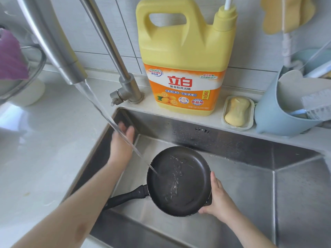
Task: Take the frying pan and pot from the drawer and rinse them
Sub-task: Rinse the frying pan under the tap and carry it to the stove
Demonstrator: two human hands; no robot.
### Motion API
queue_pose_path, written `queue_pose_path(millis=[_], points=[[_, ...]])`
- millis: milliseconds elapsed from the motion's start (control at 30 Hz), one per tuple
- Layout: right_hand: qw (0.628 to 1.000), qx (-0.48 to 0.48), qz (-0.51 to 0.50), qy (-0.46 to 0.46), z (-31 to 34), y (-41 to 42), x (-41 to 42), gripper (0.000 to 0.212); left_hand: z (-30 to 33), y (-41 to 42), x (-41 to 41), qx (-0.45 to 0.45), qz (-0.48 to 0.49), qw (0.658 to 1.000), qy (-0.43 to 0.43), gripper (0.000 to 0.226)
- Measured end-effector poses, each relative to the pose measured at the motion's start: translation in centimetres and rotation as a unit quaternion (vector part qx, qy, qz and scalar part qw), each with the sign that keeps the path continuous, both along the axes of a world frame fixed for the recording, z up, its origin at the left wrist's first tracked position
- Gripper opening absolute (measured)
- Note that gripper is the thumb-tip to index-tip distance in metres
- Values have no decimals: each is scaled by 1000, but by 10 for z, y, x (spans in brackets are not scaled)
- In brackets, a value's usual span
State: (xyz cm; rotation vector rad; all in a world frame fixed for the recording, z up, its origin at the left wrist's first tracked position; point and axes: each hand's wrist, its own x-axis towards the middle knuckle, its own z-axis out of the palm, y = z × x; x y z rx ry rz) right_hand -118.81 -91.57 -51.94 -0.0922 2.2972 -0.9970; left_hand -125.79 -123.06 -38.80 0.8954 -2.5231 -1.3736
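We see R hand gripping frying pan rim at 3 o'clock; L hand at 10, tap water hitting pan.

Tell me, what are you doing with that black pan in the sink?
A person is rinsing the black frying pan over the steel sink. The right hand grips the pan's rim and holds it tilted while water from the faucet pours into it. The left hand is open, reaching toward the back corner of the sink beside the stream. The pan's handle is free. A yellow dish soap jug and a soap bar sit on the ledge behind. No pot is in view.
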Motion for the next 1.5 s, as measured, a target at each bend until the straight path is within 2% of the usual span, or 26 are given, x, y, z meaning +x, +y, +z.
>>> queue_pose_path(millis=[33,67,133,200,300,367,467,600,833,967,1133,1267,1367,1500], points=[[1000,-4,-3,0,0,1,-1,149,-19,3,18,-12,-58,994,-91,60],[1000,-9,-6,-1,-1,1,-1,149,-38,3,36,-35,-129,972,-192,71],[1000,-14,-6,-7,-1,2,-1,147,-67,2,64,-68,-258,898,-351,106],[1000,-22,-7,-17,-2,3,-2,148,-80,2,78,-71,-310,856,-408,127],[999,-36,-6,-21,-6,2,-6,152,-92,-1,82,-84,-345,847,-396,139],[999,-42,-5,-26,-8,1,-9,154,-98,-1,82,-60,-349,852,-386,144],[999,-49,-7,-22,-12,0,-10,156,-107,0,84,-7,-343,868,-358,143],[998,-50,-15,-30,-15,5,-9,158,-102,-3,77,6,-355,872,-337,142],[991,-103,-61,-58,-1,15,-5,154,-45,-12,44,-16,-401,838,-371,147],[981,-155,-84,-82,35,18,4,149,-16,-14,42,-13,-435,824,-362,143],[972,-199,-91,-90,83,28,11,135,16,-6,47,-4,-434,824,-363,142],[972,-202,-73,-101,117,28,13,118,55,-3,47,1,-445,813,-374,129],[970,-218,-65,-86,137,20,14,109,80,-10,53,6,-440,819,-369,110],[968,-238,-51,-64,154,0,17,119,112,-30,68,-5,-421,845,-331,124]])
